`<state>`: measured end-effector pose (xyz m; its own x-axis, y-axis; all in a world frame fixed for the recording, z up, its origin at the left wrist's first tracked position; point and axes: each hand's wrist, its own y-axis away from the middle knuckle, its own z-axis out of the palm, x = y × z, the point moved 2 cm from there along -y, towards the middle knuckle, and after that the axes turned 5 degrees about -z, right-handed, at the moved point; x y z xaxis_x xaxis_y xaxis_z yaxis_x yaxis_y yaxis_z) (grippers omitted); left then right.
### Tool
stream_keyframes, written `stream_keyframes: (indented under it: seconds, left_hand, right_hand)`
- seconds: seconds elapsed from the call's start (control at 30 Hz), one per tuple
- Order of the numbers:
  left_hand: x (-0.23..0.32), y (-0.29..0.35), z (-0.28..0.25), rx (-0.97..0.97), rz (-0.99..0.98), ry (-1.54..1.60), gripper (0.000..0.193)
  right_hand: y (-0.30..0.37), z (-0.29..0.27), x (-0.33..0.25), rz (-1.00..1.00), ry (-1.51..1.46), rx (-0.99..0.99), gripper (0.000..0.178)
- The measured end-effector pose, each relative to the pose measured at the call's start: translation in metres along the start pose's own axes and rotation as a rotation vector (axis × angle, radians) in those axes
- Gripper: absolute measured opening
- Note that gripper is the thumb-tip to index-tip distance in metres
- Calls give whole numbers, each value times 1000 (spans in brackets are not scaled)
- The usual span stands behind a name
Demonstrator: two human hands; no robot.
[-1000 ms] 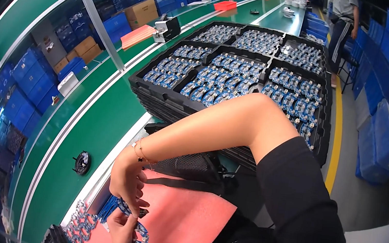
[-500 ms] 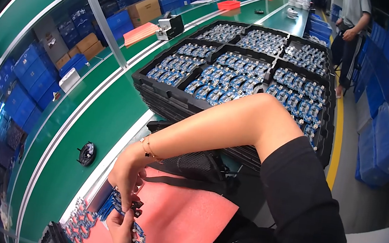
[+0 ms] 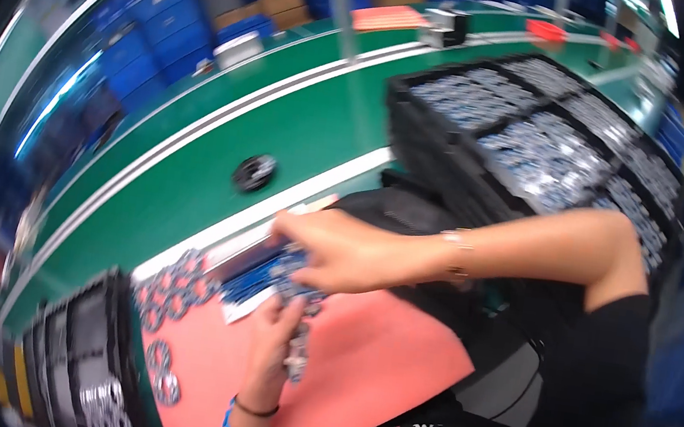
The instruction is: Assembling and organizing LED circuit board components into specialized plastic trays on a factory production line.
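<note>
Over a pink foam mat (image 3: 365, 363), my left hand (image 3: 272, 334) is closed on a curved circuit board (image 3: 298, 353) that tilts down past its fingertips. My right hand (image 3: 354, 252) reaches in from the right, just above the left one. Its thumb and fingers close on a blue circuit board (image 3: 290, 263), partly hidden and smeared by motion. Beside both hands, a row of blue circuit boards (image 3: 246, 283) stands packed on edge at the mat's far side. Several ring-shaped boards (image 3: 176, 291) lie to the left of that row.
Stacked black trays (image 3: 462, 156) full of boards stand at the right back; more black trays (image 3: 73, 351) stand at the lower left. A black coil (image 3: 255, 173) rests on the green conveyor (image 3: 192, 172). A black bag (image 3: 399, 208) lies behind my right hand. Another person stands far right.
My view has swung left, shifting the scene rightward and showing the lower-left trays. My right hand has turned from pointing down to reaching sideways. The left still grips a board.
</note>
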<state>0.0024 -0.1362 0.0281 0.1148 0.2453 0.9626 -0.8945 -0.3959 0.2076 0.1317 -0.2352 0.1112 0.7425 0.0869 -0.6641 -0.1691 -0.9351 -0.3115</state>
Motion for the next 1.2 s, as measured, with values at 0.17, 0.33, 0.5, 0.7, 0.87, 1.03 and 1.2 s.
stream_keyframes:
  seconds: [0.17,0.33,0.5,0.7,0.87,1.03,1.2]
  left_hand:
    - [-5,3,4,-130,-82,49,22]
    - [-13,1,-3,-92,-156,47,24]
    - [-11,4,3,-103,-148,62,24]
    - [-12,4,8,-144,-196,87,22]
    - [-15,3,2,-102,-137,164,21]
    - [-2,5,10,-97,-193,269,20]
    - [-11,2,11,-208,-226,348,25]
  right_hand:
    - [6,-3,-10,125,-38,-112,42]
    - [6,-2,-11,115,-38,-179,50]
    - [10,2,-12,146,-74,-143,54]
    - [16,1,-2,196,-58,-140,59]
    - [18,3,-7,-144,139,75,49]
    - [28,-4,-26,-605,593,-27,22]
    - [35,9,-18,-908,788,-21,11]
